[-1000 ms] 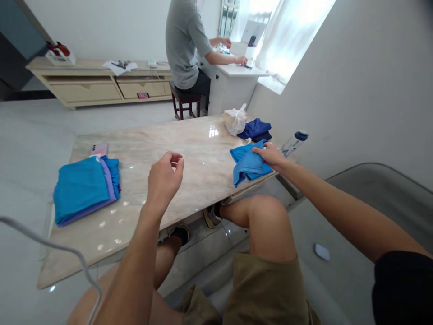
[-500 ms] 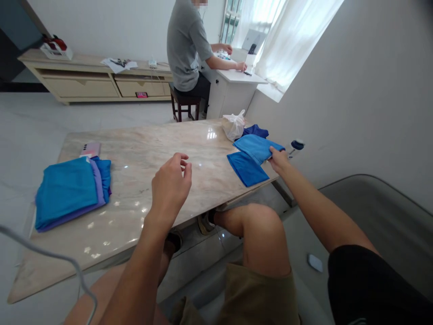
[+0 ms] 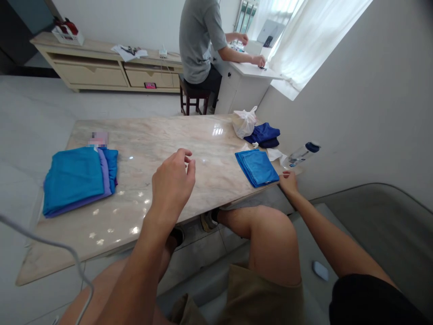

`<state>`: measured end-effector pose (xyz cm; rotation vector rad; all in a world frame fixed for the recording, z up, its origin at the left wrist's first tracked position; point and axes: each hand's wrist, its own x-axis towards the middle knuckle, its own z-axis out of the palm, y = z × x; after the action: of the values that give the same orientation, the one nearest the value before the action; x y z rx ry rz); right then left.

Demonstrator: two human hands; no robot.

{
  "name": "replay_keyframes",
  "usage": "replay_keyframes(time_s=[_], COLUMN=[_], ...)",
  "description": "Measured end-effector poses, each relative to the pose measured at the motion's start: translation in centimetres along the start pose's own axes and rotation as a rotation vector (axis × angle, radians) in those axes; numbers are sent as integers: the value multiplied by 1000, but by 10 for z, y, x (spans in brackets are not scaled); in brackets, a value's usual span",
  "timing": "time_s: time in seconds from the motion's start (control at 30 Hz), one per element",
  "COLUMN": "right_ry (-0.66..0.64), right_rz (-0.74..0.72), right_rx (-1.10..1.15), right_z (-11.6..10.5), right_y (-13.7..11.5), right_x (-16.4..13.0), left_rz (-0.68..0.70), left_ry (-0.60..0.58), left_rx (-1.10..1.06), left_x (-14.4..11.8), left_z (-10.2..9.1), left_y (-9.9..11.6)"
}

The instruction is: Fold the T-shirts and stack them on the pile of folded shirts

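My left hand [image 3: 173, 179] hovers over the marble-look table [image 3: 176, 135], fingers loosely bent and thumb apart, holding nothing. On the table's right end lies a folded blue cloth [image 3: 259, 168], made of stacked layers. Just beyond its right corner is my right hand [image 3: 288, 181], its fingers loosely curled and apart; whether a fingertip touches the cloth is hard to make out. A clear water bottle [image 3: 301, 155] with a dark blue lid stands close behind that hand. Folded teal and purple fabric [image 3: 76, 178] is stacked at the table's left.
Behind the blue cloth are a white plastic bag [image 3: 244, 123], dark blue fabric [image 3: 264, 134] and white tissue [image 3: 274, 154]. A grey cable [image 3: 50, 241] crosses the lower left. A person [image 3: 199, 45] sits at a white desk [image 3: 250, 70]. A grey sofa [image 3: 324, 239] is beside me.
My right hand has let go of the lighter blue cloth and moved slightly down and right. The cloth now rests on the other blue one. My left hand has hardly moved; the view has shifted.
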<state>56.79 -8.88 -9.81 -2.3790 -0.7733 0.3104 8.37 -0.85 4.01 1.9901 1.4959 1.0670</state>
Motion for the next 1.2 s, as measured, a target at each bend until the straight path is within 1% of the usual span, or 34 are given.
replay_keyframes(time_s=[0.07, 0.1, 0.13, 0.23, 0.3, 0.33, 0.43, 0.57, 0.6, 0.67, 0.7, 0.73, 0.77, 0.83, 0.9, 1.0, 1.1, 1.2], right_ry=[43, 49, 28, -138, -261, -301, -341, -318, -339, -398, -415, -414, -400, -358, -334, -299, -308, -393], right_rz=[-209, -295, -367, -493, -544, -566, -637, -696, -738, -873, -937, -972, -967, -866, -763, -685, -633, -601], right_rx=[-223, -335, -438, -706, -803, -825, -830, -802, -794, -766, -749, -739, -741, -773, -803, -816, -859, -944], right_z=[12, 22, 34, 69, 85, 89, 90, 81, 79, 74, 73, 74, 76, 84, 96, 106, 100, 84], right_y=[-13, -18, -22, -24, -19, -16, -6, -6, -8, -15, -18, -22, -25, -29, -32, -37, -54, -86], right_x=[8, 9, 7, -5, -13, -15, -18, -14, -11, -3, 1, 5, 6, 4, -2, -16, -27, -37], left_rz=[-21, -39, -59, -98, -110, -114, -121, -122, -123, -127, -129, -132, -134, -138, -137, -130, -127, -114], left_ry=[-30, -55, -83, -163, -199, -214, -248, -272, -277, -287, -290, -292, -293, -292, -295, -321, -356, -355], left_rx=[77, 121, 166, 282, 332, 349, 383, 427, 438, 458, 468, 475, 481, 487, 490, 495, 495, 497], left_x=[0, 0, 0, -1, -1, -1, -2, -5, -6, -6, -5, -5, -4, -2, 0, 2, 2, 2], left_z=[-2, -3, -4, -8, -9, -9, -8, -8, -8, -8, -7, -7, -6, -3, 0, 5, 7, 9], left_y=[3, 6, 9, 18, 20, 20, 17, 13, 13, 14, 14, 15, 16, 17, 20, 24, 26, 26])
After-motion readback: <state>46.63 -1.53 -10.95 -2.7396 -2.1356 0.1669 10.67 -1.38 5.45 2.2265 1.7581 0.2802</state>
